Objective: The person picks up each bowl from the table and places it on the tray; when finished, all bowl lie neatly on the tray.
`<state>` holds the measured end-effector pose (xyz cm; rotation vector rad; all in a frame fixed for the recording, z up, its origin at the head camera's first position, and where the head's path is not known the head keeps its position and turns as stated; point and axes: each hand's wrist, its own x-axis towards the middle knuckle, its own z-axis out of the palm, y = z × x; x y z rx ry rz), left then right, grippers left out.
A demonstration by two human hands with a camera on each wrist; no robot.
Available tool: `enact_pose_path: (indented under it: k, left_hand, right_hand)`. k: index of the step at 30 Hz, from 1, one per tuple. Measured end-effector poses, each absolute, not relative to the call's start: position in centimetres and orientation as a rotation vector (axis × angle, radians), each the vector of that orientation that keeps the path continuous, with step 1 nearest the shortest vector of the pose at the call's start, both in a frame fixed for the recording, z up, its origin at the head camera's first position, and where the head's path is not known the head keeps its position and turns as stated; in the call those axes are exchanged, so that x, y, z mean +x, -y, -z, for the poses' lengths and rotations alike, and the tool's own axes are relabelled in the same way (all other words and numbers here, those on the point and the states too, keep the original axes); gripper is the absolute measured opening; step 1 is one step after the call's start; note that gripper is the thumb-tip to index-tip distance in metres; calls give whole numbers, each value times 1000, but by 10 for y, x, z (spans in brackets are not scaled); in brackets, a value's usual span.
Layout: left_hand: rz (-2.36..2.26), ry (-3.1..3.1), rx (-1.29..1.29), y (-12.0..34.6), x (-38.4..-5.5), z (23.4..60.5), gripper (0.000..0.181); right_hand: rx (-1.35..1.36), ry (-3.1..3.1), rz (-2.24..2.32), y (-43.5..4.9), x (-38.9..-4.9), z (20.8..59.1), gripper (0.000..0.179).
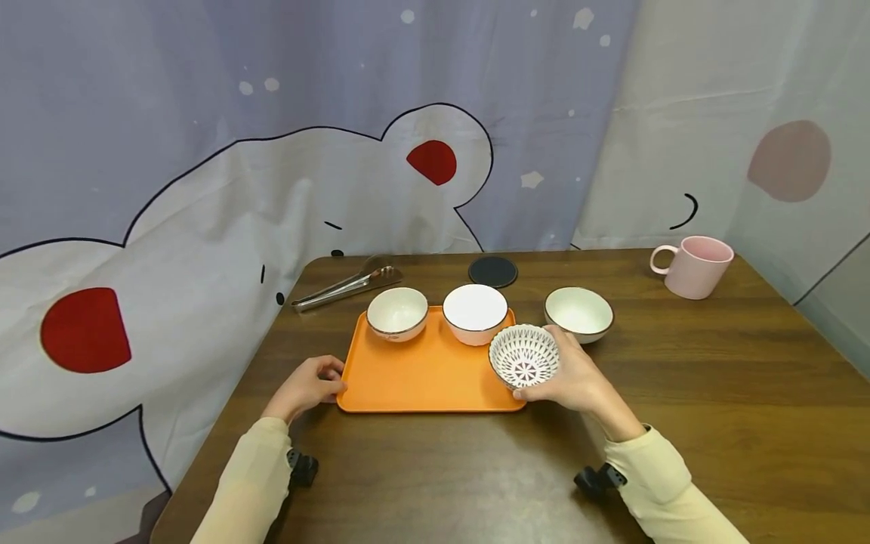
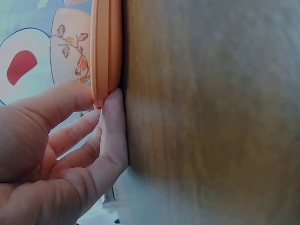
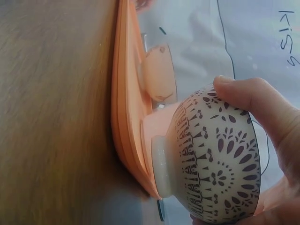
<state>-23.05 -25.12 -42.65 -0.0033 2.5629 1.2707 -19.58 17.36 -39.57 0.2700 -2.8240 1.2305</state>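
Note:
In the head view an orange tray (image 1: 421,381) lies on the wooden table. My left hand (image 1: 309,389) pinches its left edge, thumb at the rim and fingers against the side in the left wrist view. My right hand (image 1: 578,381) grips a bowl with a dark petal pattern (image 1: 523,357) by its sides. This bowl is upright over the tray's right end, its foot close over the tray in the right wrist view. A white bowl with a floral outside (image 1: 397,311) stands at the tray's back left. Beside it is a pink bowl with a white inside (image 1: 475,308).
Another white bowl (image 1: 578,311) stands right of the tray, just beyond my right hand. Metal tongs (image 1: 347,290) lie at the back left, and a black round coaster (image 1: 493,272) at the back. A pink mug (image 1: 696,268) stands far right. A printed curtain (image 1: 272,196) hangs behind.

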Motion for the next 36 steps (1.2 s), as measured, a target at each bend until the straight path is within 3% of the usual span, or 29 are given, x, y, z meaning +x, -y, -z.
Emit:
enact_pose_path:
  k: [9,36]
  left_hand:
    - [-1278,-2553,5,252,-230,426,28]
    - [-1283,-2539,-2,251,-230,422,32]
  right_hand:
    - [302,2821,-1261,-159,-200,395,99]
    - [334,2896,-1289,-118,-205,401,102]
